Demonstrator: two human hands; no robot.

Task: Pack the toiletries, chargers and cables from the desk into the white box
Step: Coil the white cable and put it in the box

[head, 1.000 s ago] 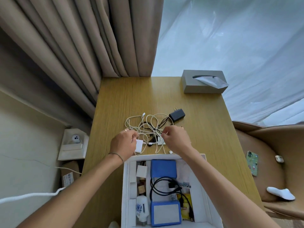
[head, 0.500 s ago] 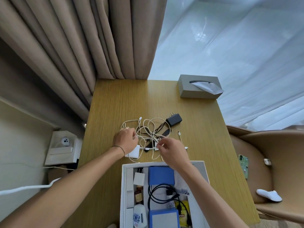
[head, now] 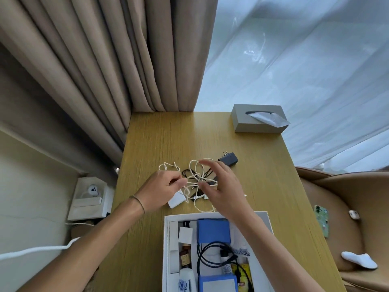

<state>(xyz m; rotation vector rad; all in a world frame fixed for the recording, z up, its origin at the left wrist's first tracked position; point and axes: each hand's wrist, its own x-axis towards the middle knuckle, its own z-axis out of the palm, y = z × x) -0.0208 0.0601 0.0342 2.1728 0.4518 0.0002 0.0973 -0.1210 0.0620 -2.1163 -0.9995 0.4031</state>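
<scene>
A tangle of white and black cables (head: 194,175) lies mid-desk, with a white charger block (head: 176,200) at its near left and a black plug adapter (head: 228,160) at its far right. My left hand (head: 163,189) pinches a white cable strand on the tangle's left side. Over the tangle's right side my right hand (head: 223,189) hovers, fingers spread, holding nothing I can make out. The white box (head: 167,249) stands at the desk's near edge and holds blue pouches, a black cable, small bottles and a white charger.
A grey tissue box (head: 257,120) sits at the desk's far right corner. Curtains hang behind the desk. A tan armchair (head: 347,207) on the right carries a phone (head: 321,220) and small white items. A wall socket panel (head: 90,199) is left of the desk.
My right hand has let go of the cable near the box and lifted forward over the tangle with fingers spread. The left hand stays pinched on the white cable. The camera has tilted up.
</scene>
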